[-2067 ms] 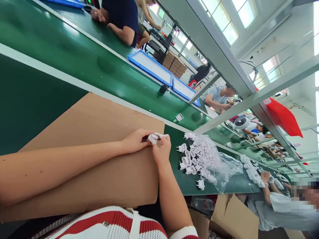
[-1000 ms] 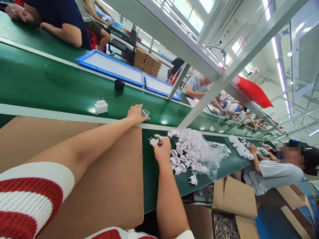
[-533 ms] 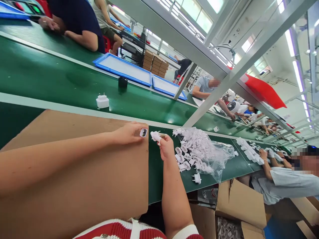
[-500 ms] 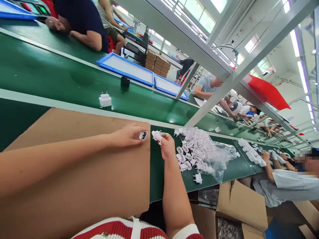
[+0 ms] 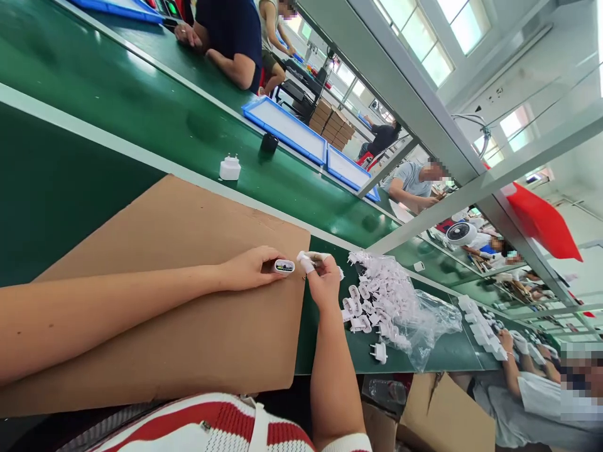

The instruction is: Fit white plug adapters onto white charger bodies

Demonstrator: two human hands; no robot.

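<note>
My left hand [image 5: 252, 269] is closed around a white charger housing [image 5: 284, 267] above the cardboard sheet. The housing's open end faces right, and part of a circuit board shows inside. Just to its right, my right hand [image 5: 324, 280] is pinched, with white coverings on thumb and finger. At its fingertips is a small white plug part [image 5: 302, 257], apart from the housing; its shape is mostly hidden. Right of this hand lies a heap of white plug parts [image 5: 365, 307], partly in a clear plastic bag [image 5: 431, 317].
The brown cardboard sheet [image 5: 226, 333] covers the green bench before me. Beyond a pale rail, a white charger [image 5: 230, 168] and a black cylindrical object [image 5: 269, 143] stand on the green surface. One loose plug part [image 5: 379, 353] lies near the bench edge. Co-workers' hands [image 5: 506, 342] are farther right.
The camera view has turned, shifting the scene. My left hand has tilted the housing so its open end shows more broadly. My right hand has rotated, and its plug part shows less.
</note>
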